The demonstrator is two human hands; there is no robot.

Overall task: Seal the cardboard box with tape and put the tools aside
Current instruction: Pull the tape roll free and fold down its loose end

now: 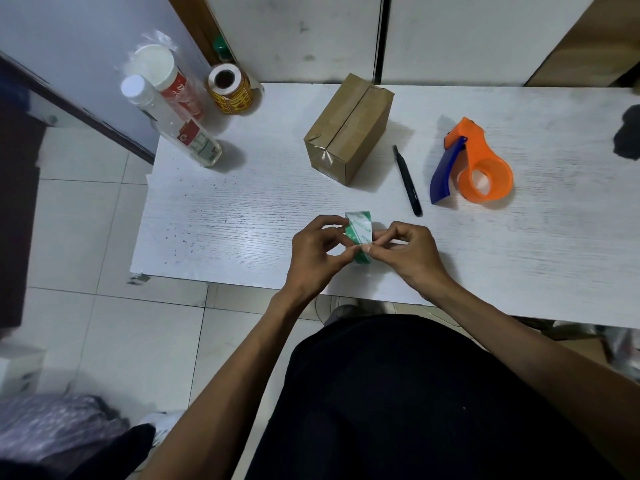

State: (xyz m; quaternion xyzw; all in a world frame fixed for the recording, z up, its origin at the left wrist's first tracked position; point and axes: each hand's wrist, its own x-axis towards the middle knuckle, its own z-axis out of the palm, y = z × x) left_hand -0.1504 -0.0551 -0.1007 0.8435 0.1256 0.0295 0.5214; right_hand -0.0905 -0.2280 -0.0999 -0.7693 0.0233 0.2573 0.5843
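Observation:
A small brown cardboard box [349, 128] lies on the white table [221, 216], with tape along its top seam. A green-and-white tape roll [360, 230] stands near the table's front edge. My left hand [317, 252] grips the roll from the left. My right hand [412, 252] pinches its edge from the right, thumb and forefinger pressed on the tape. To the right of the box lie a black pen-like cutter [408, 181] and an orange and blue tape dispenser [474, 164] with no roll in it.
Two clear bottles [166, 109] with white caps and a yellow-red label roll [230, 90] stand at the table's back left. A dark object [628, 133] sits at the right edge. White cabinets rise behind the table. Tiled floor lies to the left.

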